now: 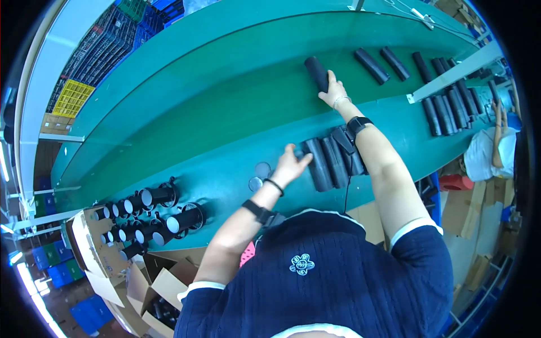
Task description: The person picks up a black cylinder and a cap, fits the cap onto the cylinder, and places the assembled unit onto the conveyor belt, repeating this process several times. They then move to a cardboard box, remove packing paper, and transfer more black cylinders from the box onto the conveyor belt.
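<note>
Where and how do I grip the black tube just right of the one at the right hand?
I'd grip the black tube around its middle, bringing the right hand, once free, in from the near side and closing from above, across its width. It is a long cylinder lying on its side, with gaps either side.

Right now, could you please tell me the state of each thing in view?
right hand, closed on a black tube
left hand, beside the tube row; grip unclear
tube row, lying side by side
clear discs, lying flat
black cylinders, in rows, pale ends showing
cardboard box, open
</note>
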